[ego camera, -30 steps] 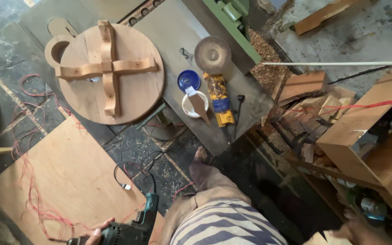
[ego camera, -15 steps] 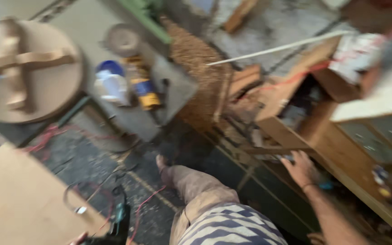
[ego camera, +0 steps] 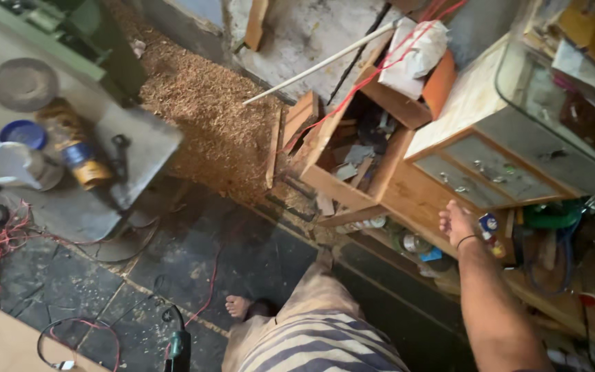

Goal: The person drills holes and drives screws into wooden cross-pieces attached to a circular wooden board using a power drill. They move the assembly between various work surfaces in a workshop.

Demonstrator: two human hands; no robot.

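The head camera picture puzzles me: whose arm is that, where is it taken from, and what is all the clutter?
There is no machine here. A person wears a camera on the head, so you look down along the body: striped shirt, tan trousers, one bare foot on the dark tiled floor.

The right hand, with a dark band at the wrist, is stretched toward a low wooden shelf crowded with small jars and tins. It holds nothing. The left hand is out of the picture.

At the bottom edge a green power drill shows, with cables on the floor nearby. On the left, a grey metal table carries a white plastic jug, a blue lid and a yellow bottle. Behind it lies a heap of brown sawdust.
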